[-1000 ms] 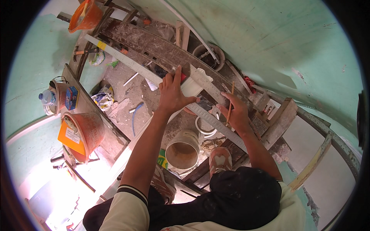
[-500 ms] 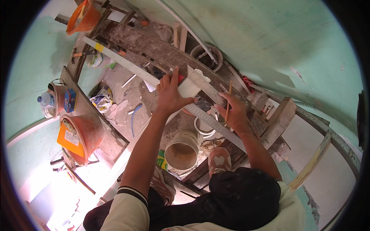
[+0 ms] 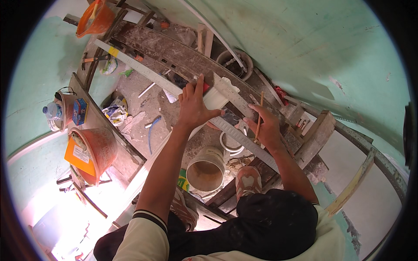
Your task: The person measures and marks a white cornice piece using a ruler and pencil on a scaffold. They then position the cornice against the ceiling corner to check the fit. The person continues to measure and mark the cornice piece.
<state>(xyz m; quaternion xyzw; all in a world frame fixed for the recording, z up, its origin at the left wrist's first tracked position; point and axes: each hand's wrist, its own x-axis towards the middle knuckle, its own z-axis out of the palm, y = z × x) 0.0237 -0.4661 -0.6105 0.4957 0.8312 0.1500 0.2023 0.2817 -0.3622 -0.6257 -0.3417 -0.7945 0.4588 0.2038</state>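
A: What's on the shelf plank (image 3: 106, 130) at left?
B: Far end: clear water bottle w/ blue cap (image 3: 53, 114) beside a small blue box (image 3: 79, 111). Near end: orange-brown bucket (image 3: 98, 150) w/ an orange card (image 3: 79, 156) leaning on it.
A: Floor?
B: Beige bucket (image 3: 205, 168) near the middle, white coil of tubing (image 3: 230, 143) just beside it. Crumpled bag w/ yellow print (image 3: 115, 112), bit of blue hose (image 3: 151, 130) and white scraps further left.
A: Top?
B: Orange bucket (image 3: 96, 18) at top-left corner, round tub (image 3: 233, 63) against the green wall (image 3: 305, 39).
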